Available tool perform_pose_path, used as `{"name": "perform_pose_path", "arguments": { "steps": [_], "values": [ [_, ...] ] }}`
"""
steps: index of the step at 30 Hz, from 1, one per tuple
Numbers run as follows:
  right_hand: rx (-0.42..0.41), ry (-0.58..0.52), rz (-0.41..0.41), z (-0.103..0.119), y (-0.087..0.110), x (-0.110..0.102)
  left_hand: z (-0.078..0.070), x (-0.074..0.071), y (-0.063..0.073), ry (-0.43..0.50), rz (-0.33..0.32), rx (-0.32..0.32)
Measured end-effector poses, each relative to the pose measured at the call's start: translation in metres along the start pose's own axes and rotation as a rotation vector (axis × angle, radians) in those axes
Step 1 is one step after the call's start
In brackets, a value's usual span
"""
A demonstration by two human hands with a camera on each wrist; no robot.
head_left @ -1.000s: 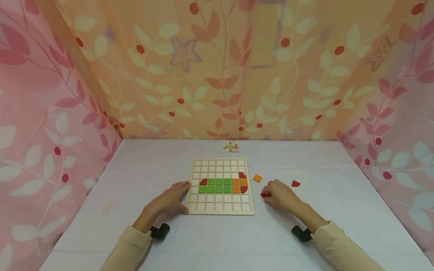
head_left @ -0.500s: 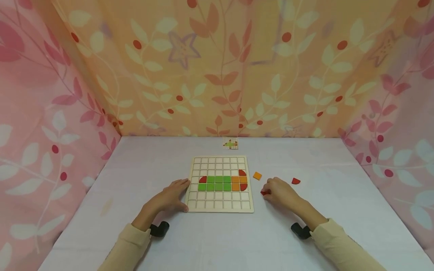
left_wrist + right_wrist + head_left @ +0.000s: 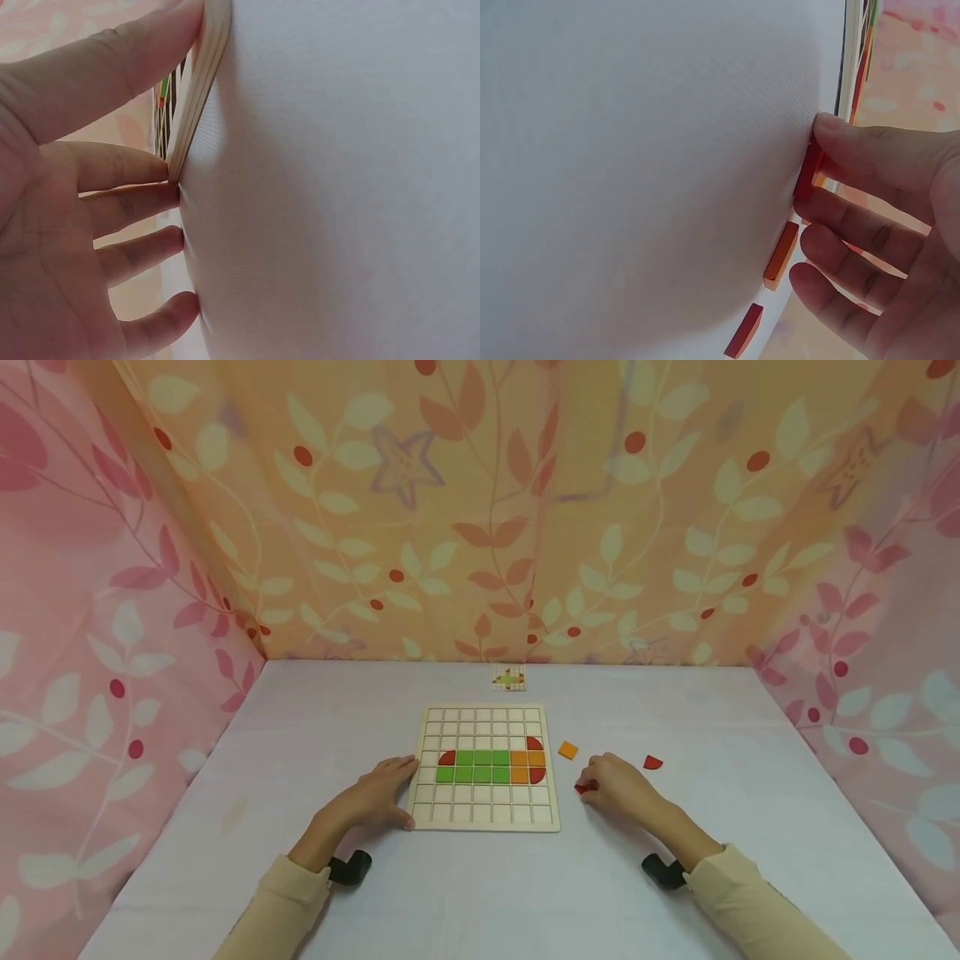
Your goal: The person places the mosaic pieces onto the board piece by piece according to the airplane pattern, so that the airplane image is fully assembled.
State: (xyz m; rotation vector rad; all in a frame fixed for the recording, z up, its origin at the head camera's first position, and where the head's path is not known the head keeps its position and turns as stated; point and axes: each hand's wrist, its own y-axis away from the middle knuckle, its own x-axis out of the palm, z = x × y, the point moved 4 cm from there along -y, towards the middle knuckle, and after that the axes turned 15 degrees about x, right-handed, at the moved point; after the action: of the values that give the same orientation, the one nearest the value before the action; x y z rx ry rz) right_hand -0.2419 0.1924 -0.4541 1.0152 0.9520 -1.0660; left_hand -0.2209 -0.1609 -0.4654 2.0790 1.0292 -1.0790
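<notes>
A square wooden grid board (image 3: 484, 806) lies on the table, with green squares (image 3: 474, 767), orange squares (image 3: 519, 766) and red quarter-circle pieces (image 3: 447, 758) set in its cells. My left hand (image 3: 375, 793) touches its left edge, thumb at the near corner and fingers spread; the left wrist view shows the thumb (image 3: 112, 67) against the board's rim (image 3: 201, 90). Right of the board, my right hand (image 3: 618, 789) pinches a red piece (image 3: 808, 169) between thumb and index finger, down at the table. Its full outline is hidden by the fingers.
A loose orange square (image 3: 567, 750) lies between the board and my right hand, and a red quarter-circle piece (image 3: 653, 762) lies beyond that hand. Behind the board is a small pattern card (image 3: 508, 677). Floral curtains (image 3: 495, 527) enclose the back and sides.
The head view has tilted slightly, shifting everything a little in the picture. Both hands, the board and the pieces keep their places.
</notes>
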Motion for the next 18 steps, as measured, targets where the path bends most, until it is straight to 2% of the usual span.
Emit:
{"name": "perform_pose_path", "arguments": {
  "steps": [10, 18],
  "values": [
    [-0.022, 0.002, -0.024, 0.0038, -0.0005, -0.0022, -0.0016, -0.0043, 0.0033, -0.001, -0.011, 0.004],
    [0.015, 0.012, -0.028, 0.0019, 0.0030, 0.0007, -0.0048, -0.0036, 0.0040, 0.030, -0.016, -0.001]
  ]
}}
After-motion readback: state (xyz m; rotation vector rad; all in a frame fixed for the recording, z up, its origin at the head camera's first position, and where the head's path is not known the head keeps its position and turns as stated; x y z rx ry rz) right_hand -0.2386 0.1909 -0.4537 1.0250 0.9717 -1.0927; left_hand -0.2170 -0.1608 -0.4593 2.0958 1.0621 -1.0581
